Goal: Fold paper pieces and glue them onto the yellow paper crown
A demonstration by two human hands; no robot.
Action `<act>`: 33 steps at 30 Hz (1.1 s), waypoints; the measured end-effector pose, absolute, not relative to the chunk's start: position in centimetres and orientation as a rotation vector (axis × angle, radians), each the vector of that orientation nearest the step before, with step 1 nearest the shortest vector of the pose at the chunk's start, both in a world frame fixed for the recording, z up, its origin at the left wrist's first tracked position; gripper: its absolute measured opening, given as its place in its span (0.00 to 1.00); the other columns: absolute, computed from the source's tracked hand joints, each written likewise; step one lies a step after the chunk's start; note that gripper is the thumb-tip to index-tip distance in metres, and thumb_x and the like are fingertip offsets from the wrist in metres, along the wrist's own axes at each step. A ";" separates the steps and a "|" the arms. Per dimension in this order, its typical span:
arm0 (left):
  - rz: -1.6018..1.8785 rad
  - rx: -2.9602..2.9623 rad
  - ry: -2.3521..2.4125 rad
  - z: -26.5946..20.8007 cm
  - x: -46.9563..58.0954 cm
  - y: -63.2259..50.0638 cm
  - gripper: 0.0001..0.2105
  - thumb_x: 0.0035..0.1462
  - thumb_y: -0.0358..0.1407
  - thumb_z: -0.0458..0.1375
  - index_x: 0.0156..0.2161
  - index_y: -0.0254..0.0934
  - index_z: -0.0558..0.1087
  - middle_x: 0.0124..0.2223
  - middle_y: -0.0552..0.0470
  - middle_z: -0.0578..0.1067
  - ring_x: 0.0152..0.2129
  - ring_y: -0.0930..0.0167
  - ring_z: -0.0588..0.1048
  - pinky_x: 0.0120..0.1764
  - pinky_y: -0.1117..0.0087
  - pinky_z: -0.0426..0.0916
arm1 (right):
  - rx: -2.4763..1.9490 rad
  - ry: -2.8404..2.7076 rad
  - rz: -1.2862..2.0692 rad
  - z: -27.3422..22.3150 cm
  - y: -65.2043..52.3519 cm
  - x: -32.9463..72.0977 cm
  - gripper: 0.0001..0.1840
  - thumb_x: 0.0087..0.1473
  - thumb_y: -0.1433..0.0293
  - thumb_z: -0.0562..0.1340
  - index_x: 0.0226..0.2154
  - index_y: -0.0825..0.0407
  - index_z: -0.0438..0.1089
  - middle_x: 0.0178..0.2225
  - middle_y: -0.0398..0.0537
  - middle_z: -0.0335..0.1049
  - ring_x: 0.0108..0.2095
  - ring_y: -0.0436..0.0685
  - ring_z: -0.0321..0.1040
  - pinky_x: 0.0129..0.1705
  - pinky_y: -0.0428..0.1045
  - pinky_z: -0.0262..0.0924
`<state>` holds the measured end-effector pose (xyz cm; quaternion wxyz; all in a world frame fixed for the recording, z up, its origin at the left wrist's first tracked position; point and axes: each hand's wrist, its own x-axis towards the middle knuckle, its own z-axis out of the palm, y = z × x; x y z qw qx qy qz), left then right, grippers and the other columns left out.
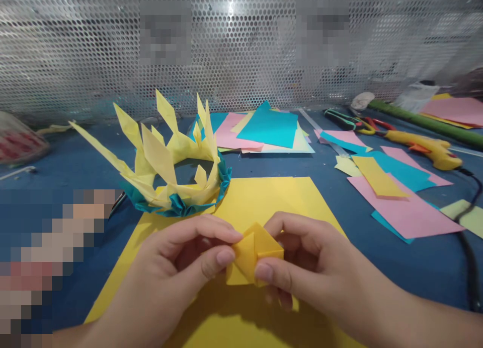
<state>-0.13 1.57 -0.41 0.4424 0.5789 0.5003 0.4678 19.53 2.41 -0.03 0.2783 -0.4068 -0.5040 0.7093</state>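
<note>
A small piece of folded yellow paper (247,255) is held up between both hands, over a large yellow sheet (279,197). My left hand (188,262) pinches its left edge between thumb and fingers. On the opposite side, my right hand (309,257) grips it, the thumb pressing on a fold near the lower right. Some fingertips are hidden behind the paper. Just beyond my left hand stands a paper crown (162,161) with tall pale-yellow points and a teal pleated band round its base, partly resting on the sheet.
Stacked coloured papers (267,129) lie at the back. To the right are paper scraps (405,207), a yellow glue gun (422,144) with a black cord, pliers (343,120) and a long green rod (426,119). A perforated metal panel (241,51) rises behind the blue table.
</note>
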 end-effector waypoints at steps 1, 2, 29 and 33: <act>1.159 1.440 1.247 -0.4 -0.1 1.6 0.10 0.48 0.30 0.68 0.27 0.53 0.82 0.28 0.61 0.83 0.27 0.72 0.81 0.31 0.80 0.76 | -1.060 -1.341 1.918 -0.1 2.4 19.5 0.22 0.46 0.56 0.74 0.31 0.52 0.67 0.22 0.38 0.70 0.22 0.47 0.64 0.26 0.43 0.58; 1.154 1.438 1.254 -0.4 -0.1 1.7 0.09 0.48 0.30 0.68 0.27 0.52 0.82 0.28 0.61 0.83 0.27 0.71 0.81 0.32 0.79 0.76 | -1.034 -1.332 1.927 -0.1 2.4 19.5 0.21 0.47 0.57 0.74 0.31 0.52 0.67 0.22 0.38 0.70 0.23 0.46 0.64 0.27 0.42 0.58; 0.992 1.210 1.002 -0.8 -0.2 0.7 0.13 0.47 0.26 0.71 0.34 0.52 0.83 0.33 0.59 0.81 0.28 0.74 0.81 0.32 0.83 0.75 | -1.116 -1.747 1.463 -1.1 1.5 19.7 0.12 0.48 0.74 0.59 0.38 0.46 0.67 0.24 0.37 0.63 0.22 0.49 0.59 0.23 0.45 0.51; 0.959 1.153 0.997 -1.0 -0.1 0.7 0.13 0.48 0.26 0.71 0.36 0.50 0.82 0.34 0.59 0.81 0.30 0.74 0.82 0.31 0.84 0.75 | -0.898 -1.850 1.098 -1.0 1.6 20.0 0.20 0.47 0.79 0.60 0.42 0.44 0.64 0.38 0.40 0.71 0.35 0.51 0.70 0.35 0.45 0.66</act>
